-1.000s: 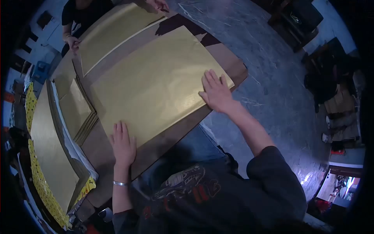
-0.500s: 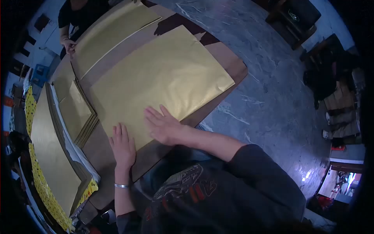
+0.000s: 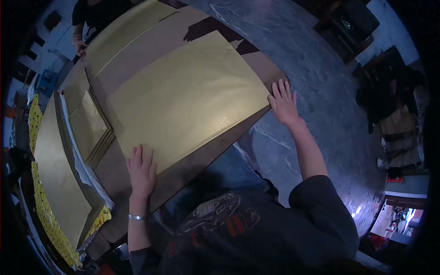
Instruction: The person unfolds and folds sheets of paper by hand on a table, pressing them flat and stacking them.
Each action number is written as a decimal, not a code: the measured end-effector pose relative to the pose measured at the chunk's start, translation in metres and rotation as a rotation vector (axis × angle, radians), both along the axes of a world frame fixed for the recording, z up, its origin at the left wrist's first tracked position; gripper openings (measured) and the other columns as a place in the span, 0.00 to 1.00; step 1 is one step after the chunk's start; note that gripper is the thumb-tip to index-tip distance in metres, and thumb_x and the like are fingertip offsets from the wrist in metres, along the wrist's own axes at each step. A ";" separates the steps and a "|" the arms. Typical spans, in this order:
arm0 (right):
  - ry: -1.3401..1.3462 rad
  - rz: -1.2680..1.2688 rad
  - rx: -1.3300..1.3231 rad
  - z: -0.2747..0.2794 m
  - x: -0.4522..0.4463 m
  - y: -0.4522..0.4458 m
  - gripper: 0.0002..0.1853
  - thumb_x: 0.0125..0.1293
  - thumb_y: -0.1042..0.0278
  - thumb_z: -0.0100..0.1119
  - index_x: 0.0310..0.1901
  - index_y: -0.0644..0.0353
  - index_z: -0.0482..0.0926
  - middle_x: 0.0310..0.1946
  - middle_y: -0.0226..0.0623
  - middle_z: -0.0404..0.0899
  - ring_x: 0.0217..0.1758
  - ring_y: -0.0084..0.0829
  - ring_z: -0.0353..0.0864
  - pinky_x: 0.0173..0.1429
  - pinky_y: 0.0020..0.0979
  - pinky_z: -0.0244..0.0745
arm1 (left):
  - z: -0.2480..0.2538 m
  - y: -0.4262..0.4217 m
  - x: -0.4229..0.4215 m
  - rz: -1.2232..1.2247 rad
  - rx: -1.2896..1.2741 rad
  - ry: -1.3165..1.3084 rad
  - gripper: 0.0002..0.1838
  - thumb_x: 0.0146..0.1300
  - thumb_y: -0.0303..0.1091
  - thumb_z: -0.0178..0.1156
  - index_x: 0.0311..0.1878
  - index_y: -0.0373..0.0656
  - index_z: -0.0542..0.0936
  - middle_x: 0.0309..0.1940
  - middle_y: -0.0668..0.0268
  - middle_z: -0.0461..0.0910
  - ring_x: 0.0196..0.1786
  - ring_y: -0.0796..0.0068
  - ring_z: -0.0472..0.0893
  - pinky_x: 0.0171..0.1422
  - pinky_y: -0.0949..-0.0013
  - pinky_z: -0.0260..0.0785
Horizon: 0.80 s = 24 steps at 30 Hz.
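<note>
A large sheet of gold paper (image 3: 188, 101) lies flat on the brown table (image 3: 183, 176) in front of me. My left hand (image 3: 141, 170) rests on its near left corner, fingers stretched out and pointing away from me. At the right corner of the paper, my right hand (image 3: 284, 103) lies with fingers extended, touching the corner and the table's edge. Neither hand grips anything. Left of the sheet is a stack of folded gold paper (image 3: 91, 123), its layered edges facing my left hand.
A larger pile of gold sheets (image 3: 57, 156) with yellow patterned wrapping (image 3: 46, 211) stands at the left. Across the table, another person's hand (image 3: 79, 47) touches a second gold sheet (image 3: 121, 34). Dark chairs (image 3: 346, 27) stand on the grey floor at the right.
My right hand has moved from the near middle of the sheet out to its right corner. The paper looks smoother there. My left hand stays at the left corner.
</note>
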State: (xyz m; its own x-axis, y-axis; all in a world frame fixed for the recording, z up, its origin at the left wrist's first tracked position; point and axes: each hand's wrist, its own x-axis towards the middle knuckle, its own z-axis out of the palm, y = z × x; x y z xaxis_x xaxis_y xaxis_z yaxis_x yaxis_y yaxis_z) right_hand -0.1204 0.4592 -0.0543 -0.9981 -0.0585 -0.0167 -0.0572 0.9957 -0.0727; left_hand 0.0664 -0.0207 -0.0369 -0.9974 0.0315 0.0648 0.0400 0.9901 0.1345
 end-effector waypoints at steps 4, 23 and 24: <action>0.026 -0.091 0.081 0.005 -0.009 0.018 0.32 0.77 0.46 0.37 0.76 0.54 0.57 0.79 0.47 0.46 0.83 0.48 0.38 0.79 0.62 0.39 | 0.020 -0.017 0.025 -0.182 0.057 -0.022 0.23 0.63 0.33 0.61 0.62 0.46 0.76 0.68 0.51 0.66 0.72 0.45 0.64 0.72 0.44 0.59; 0.301 1.072 -0.544 0.088 0.075 -0.286 0.09 0.61 0.64 0.61 0.27 0.57 0.77 0.28 0.37 0.80 0.37 0.39 0.83 0.42 0.41 0.77 | 0.134 -0.025 -0.019 -0.298 0.174 0.321 0.08 0.53 0.26 0.66 0.38 0.44 0.83 0.34 0.60 0.83 0.37 0.55 0.81 0.42 0.58 0.73; 0.340 1.075 -0.653 0.111 0.068 -0.279 0.10 0.64 0.61 0.60 0.31 0.57 0.78 0.27 0.39 0.80 0.35 0.40 0.83 0.38 0.40 0.78 | 0.145 -0.028 -0.027 -0.284 0.220 0.353 0.07 0.53 0.26 0.66 0.37 0.44 0.83 0.32 0.60 0.82 0.36 0.56 0.81 0.41 0.58 0.73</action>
State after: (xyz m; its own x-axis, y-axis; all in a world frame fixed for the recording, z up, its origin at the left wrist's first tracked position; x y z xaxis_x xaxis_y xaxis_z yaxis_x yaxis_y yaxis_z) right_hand -0.0524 0.1804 0.0571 -0.3954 -0.7273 0.5610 -0.9098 0.2265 -0.3477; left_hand 0.0390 -0.0484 0.1079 -0.8674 0.2466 0.4322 0.3847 0.8833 0.2680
